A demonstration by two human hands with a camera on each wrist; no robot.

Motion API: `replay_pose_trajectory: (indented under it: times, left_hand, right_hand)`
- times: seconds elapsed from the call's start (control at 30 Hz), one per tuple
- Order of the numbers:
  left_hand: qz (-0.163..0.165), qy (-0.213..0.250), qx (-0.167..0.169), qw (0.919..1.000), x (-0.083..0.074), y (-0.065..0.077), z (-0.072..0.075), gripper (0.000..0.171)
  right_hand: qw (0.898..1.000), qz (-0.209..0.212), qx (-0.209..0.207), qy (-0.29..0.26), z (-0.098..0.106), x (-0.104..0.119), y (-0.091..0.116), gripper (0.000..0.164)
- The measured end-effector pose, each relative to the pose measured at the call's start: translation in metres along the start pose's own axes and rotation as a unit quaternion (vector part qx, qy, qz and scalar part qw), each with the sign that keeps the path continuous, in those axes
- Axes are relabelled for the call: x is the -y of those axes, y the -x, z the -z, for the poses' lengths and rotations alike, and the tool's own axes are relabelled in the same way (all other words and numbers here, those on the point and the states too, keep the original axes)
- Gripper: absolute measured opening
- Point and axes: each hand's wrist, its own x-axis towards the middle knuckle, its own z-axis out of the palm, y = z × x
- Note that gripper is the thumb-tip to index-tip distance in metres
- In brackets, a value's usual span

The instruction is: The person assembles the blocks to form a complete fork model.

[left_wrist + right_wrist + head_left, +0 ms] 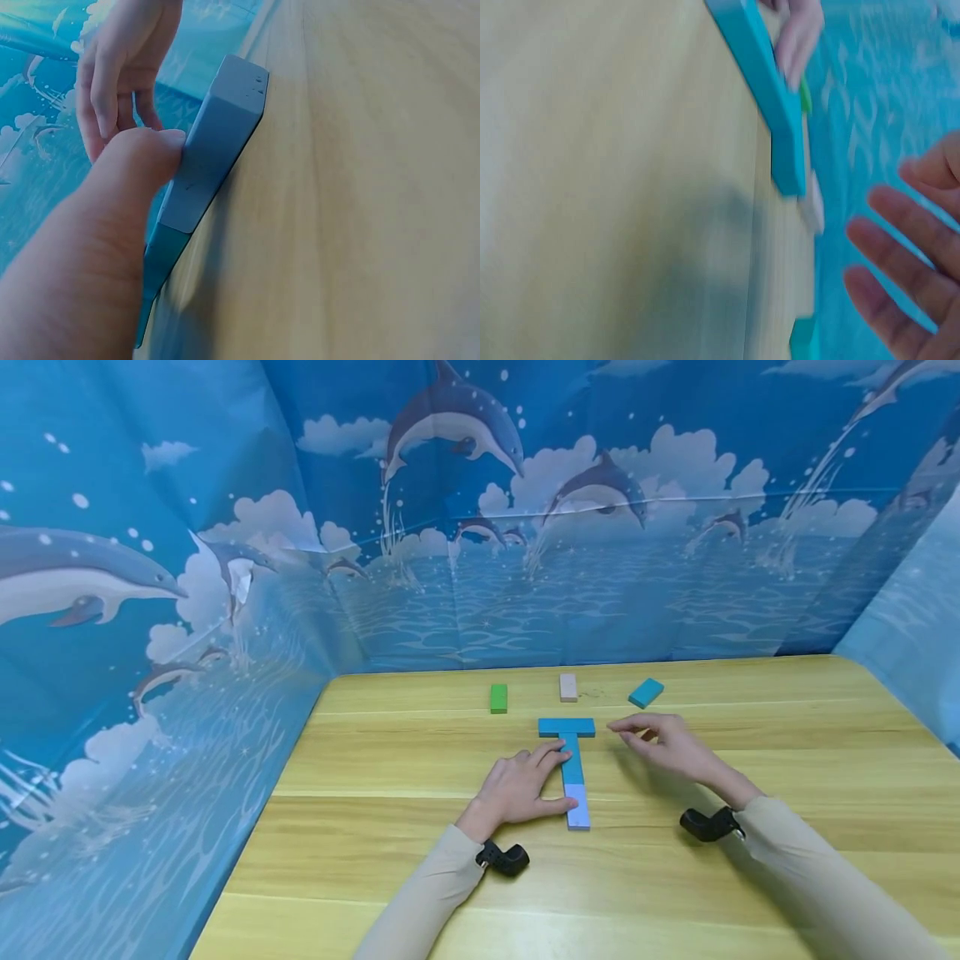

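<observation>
Behind the far edge: dolphin backdrop, hugging the far and left sides, so a wide reach either way could brush it.
Wooden table: open room for moving lies to the right and near; the far strip is tighter.
Left hand: left of the stem, fingertips on the blue stem and thumb against the lilac block at its near end, touching rather than pinching. Uneven pressure from the left could skew the stem or open its joint.
Right hand: just right of the blue crossbar, holding nothing, fingers spread in its own wrist view (blurred, but readable). A low sweep left would probably knock the crossbar askew.
Blue crossbar: flat across the stem's far end, overhanging both sides; a bump on either end might pivot it.
Loose blocks: green block far left, pale pink block beyond the crossbar, slanted teal block far right, which a careless forward reach could clip.
</observation>
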Motion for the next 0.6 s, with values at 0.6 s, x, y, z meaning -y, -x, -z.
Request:
replay_pose_trajectory:
  times: [0.6]
  left_hand:
    - [0.02, 0.019, 0.017, 0.9995, 0.0, -0.001, -0.002, 0.08]
  right_hand:
    - [0.968, -0.237, -0.079, 0.032, 0.027, -0.072, -0.038, 0.072]
